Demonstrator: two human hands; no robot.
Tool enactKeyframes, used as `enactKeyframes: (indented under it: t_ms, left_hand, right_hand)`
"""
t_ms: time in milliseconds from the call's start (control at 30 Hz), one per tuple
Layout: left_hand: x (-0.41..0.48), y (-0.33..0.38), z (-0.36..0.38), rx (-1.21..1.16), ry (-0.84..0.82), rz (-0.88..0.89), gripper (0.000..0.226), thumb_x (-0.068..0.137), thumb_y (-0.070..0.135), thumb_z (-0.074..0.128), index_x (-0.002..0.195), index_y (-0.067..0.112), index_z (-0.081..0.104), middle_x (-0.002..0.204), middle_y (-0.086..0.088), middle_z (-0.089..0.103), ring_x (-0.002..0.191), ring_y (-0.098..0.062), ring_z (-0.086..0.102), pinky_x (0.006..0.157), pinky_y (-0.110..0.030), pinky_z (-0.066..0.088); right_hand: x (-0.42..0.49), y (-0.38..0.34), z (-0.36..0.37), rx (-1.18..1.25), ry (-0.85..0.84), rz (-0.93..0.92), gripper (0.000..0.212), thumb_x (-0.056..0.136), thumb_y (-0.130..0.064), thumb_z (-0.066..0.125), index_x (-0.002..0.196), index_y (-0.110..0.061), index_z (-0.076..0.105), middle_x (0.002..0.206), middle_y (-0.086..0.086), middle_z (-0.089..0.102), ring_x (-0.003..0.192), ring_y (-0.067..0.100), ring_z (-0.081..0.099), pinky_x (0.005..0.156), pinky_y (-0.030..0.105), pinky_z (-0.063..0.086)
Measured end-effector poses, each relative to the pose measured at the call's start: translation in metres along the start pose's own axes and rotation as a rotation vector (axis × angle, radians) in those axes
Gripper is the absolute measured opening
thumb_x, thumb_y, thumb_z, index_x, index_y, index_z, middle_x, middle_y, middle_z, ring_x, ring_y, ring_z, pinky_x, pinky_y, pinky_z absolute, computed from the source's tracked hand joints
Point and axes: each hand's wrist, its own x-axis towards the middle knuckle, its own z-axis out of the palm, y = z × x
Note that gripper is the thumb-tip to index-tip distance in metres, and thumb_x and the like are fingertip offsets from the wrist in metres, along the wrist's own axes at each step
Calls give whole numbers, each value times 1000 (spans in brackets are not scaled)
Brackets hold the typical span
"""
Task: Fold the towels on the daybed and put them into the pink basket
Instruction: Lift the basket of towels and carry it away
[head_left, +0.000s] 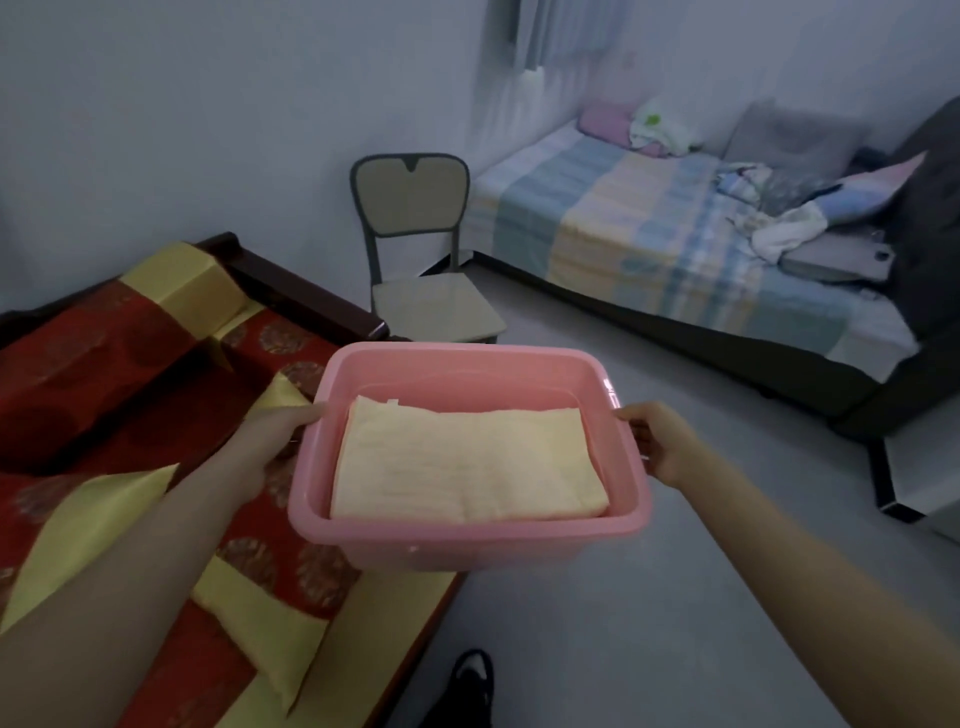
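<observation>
While the daybed (156, 415) lies at left, the left hand (280, 431) curls its fingers over one end of the pink basket (467, 540), a folded towel (467, 462) flat inside, its length spanning across to the right hand (654, 441), gripping the other end.

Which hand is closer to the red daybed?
Left. The left hand grips the pink basket over the red daybed; the right hand grips the opposite rim, out over the floor.

daybed (311, 301): red cover (104, 338), yellow cushions (260, 639) | floor (623, 623): chair (415, 260), bed (597, 234) | bed: pillows (605, 122), crumpled clothes (779, 228)
</observation>
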Motion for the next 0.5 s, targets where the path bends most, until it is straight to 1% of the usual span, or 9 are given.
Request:
enactKeyframes:
  t_ms: [33,67,133,200,300,333,400,500]
  left_hand:
    - [12,8,15,14,14,8,52,70,36,77,111,9,60,100,-11,63,84,-25,59,66,-33,48]
    - [31,21,34,18,8,17,51,69,37,77,110,9,61,100,-10,64,85,-25,59,66,-33,48]
    - [64,46,67,23,-36,10,38,76,32,73,104,7,66,91,-9,64,81,-23,58,64,-33,47]
    - [87,67,94,33,-46,12,32,80,30,70,101,6,68,85,-10,62,78,-24,56,67,-34,46]
    - [125,99,143,18,-53,-15,29,80,30,70,99,9,67,96,-11,66,84,-25,60,69,-35,49]
    - [135,109,157,2,-57,-37,30,80,29,70,101,8,67,99,-13,67,84,-26,61,66,-35,50]
    - [162,133,189,-4,-65,-54,33,80,27,71,104,5,67,98,-16,67,81,-28,62,62,-35,50]
    - [203,166,237,28,-28,-21,26,82,25,70,99,5,65,88,-12,64,74,-24,57,61,-32,47]
  right_hand:
    - [17,-7,-5,1,-1,4,4,78,-12,61,79,-9,60,71,6,57,64,19,53,61,31,46]
    - [39,-21,-11,0,-6,0,5,79,-12,61,81,-8,61,73,6,58,66,20,55,63,31,47]
    - [82,-45,-21,-3,-11,2,11,78,-13,62,87,-6,62,77,8,60,71,21,58,67,33,51]
    - [116,-69,-30,-10,-19,-8,18,76,-13,63,93,-5,63,82,9,61,75,22,59,72,36,53]
    - [171,-110,-46,-15,-8,5,19,76,-12,62,94,-6,62,77,7,59,73,22,57,77,38,51]
    - [188,-121,-51,-14,-7,19,19,76,-13,61,94,-7,61,75,7,57,72,21,55,77,38,50]
    - [224,-148,-62,5,-14,38,17,77,-13,61,93,-7,60,74,6,56,69,20,53,71,36,50]
    - [286,-187,-76,3,-22,51,16,76,-12,61,92,-7,59,74,7,54,69,20,51,69,34,48]
